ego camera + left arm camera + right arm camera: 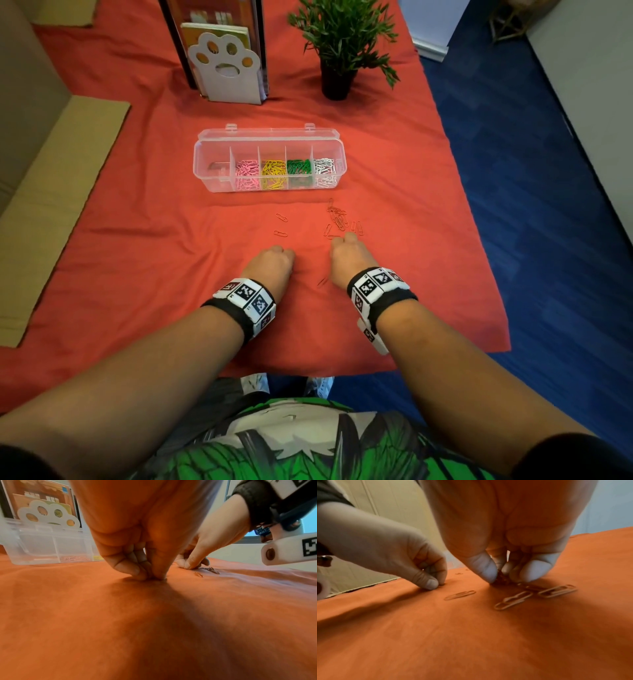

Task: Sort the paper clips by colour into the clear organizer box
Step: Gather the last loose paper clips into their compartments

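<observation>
The clear organizer box (201,164) lies open on the red cloth; its pink, yellow, green and white compartments are filled and the leftmost is bare. Several red paper clips (339,219) lie loose in front of it, hard to tell from the cloth. My right hand (500,578) pinches a small bunch of them between thumb and fingers, beside more clips (513,600). My left hand (152,578) has its fingertips pinched together on the cloth. No clip shows between them. Two single clips (280,233) lie just beyond it. The box (42,547) stands to its far left.
A white paw-shaped bookend (227,68) with books and a potted plant (337,44) stand behind the box. Cardboard (51,192) lies along the left. The cloth's right edge drops to a blue floor (531,171). One more clip (322,281) lies between my wrists.
</observation>
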`<act>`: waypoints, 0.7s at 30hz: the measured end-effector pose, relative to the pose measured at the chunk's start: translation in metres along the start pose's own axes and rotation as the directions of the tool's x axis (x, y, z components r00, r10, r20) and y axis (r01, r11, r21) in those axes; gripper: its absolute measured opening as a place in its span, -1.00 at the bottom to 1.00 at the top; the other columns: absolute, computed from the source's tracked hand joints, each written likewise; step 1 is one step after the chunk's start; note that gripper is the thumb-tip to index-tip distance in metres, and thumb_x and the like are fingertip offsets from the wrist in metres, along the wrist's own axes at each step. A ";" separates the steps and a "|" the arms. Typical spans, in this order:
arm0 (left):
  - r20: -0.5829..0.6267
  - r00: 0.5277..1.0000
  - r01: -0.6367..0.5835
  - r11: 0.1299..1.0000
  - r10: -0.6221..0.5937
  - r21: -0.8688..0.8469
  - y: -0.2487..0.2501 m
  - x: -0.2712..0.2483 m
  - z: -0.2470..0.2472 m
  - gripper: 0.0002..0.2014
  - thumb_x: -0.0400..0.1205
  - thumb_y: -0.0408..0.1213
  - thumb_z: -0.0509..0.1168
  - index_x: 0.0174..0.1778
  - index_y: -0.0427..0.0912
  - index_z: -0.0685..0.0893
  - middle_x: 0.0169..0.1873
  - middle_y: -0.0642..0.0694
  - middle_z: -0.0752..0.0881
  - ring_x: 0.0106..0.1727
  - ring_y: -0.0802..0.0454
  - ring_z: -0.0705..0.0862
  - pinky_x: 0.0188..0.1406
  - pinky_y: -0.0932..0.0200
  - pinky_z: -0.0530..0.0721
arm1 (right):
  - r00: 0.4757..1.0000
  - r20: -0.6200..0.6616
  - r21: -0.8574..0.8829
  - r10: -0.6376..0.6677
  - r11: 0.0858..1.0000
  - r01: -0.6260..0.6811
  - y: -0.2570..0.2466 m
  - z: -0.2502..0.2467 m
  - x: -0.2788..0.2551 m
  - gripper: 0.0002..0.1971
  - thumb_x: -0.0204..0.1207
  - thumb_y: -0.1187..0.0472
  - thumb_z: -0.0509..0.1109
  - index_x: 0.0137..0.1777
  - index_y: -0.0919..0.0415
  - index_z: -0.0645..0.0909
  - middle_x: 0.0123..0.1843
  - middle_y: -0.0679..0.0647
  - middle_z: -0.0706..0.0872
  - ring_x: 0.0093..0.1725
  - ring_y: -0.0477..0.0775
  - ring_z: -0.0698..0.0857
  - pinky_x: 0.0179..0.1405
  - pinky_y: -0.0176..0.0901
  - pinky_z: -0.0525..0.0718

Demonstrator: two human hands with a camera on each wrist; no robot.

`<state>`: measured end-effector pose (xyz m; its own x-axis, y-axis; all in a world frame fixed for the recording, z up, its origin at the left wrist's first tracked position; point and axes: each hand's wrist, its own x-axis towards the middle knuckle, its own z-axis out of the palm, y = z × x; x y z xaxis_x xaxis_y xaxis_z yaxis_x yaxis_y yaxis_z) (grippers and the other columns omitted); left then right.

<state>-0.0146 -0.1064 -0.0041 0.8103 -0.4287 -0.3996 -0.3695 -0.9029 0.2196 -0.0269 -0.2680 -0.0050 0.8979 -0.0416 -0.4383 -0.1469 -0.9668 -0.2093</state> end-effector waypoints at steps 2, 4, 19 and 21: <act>0.019 1.000 0.015 0.998 -0.016 0.057 0.003 0.000 0.000 -0.77 0.62 -0.45 0.08 0.17 -0.33 0.52 0.11 -0.31 0.61 0.15 -0.31 0.63 0.12 -0.12 0.59 | 1.000 0.012 0.039 -0.013 0.999 0.013 0.006 -0.003 0.001 -0.66 0.48 0.35 0.20 0.26 0.35 0.47 0.28 0.30 0.47 0.26 0.33 0.54 0.28 0.05 0.55; 0.034 0.999 0.020 0.993 -0.024 0.116 0.007 0.001 0.001 -0.71 0.60 -0.49 0.02 0.20 -0.36 0.49 0.15 -0.34 0.60 0.17 -0.33 0.62 0.16 -0.15 0.62 | 1.000 0.012 0.168 0.018 0.986 -0.020 0.014 -0.006 0.002 -0.77 0.52 0.33 0.18 0.14 0.28 0.52 0.19 0.27 0.59 0.20 0.27 0.60 0.21 -0.05 0.54; 0.009 0.996 0.089 0.994 -0.090 0.056 0.008 0.000 -0.001 -0.78 0.60 -0.43 0.18 0.14 -0.30 0.59 0.10 -0.30 0.63 0.10 -0.30 0.68 0.05 -0.07 0.64 | 0.975 0.069 0.380 0.211 0.898 -0.221 0.055 -0.010 -0.011 -0.88 0.42 0.36 0.27 -0.15 0.15 0.59 -0.03 0.10 0.65 0.02 0.12 0.65 0.06 -0.18 0.58; 0.021 0.996 0.088 0.995 -0.089 0.055 0.007 0.000 0.000 -0.76 0.60 -0.44 0.15 0.16 -0.29 0.58 0.12 -0.31 0.63 0.13 -0.31 0.68 0.09 -0.06 0.63 | 0.984 0.009 0.239 0.178 0.955 -0.175 0.050 0.002 -0.016 -0.78 0.44 0.32 0.28 0.08 0.23 0.56 0.15 0.18 0.54 0.16 0.21 0.59 0.26 -0.07 0.58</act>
<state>-0.0170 -0.1133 -0.0026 0.8300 -0.3471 -0.4366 -0.3213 -0.9374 0.1344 -0.0494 -0.3151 -0.0097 0.8535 -0.2109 -0.4765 -0.3968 -0.8557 -0.3322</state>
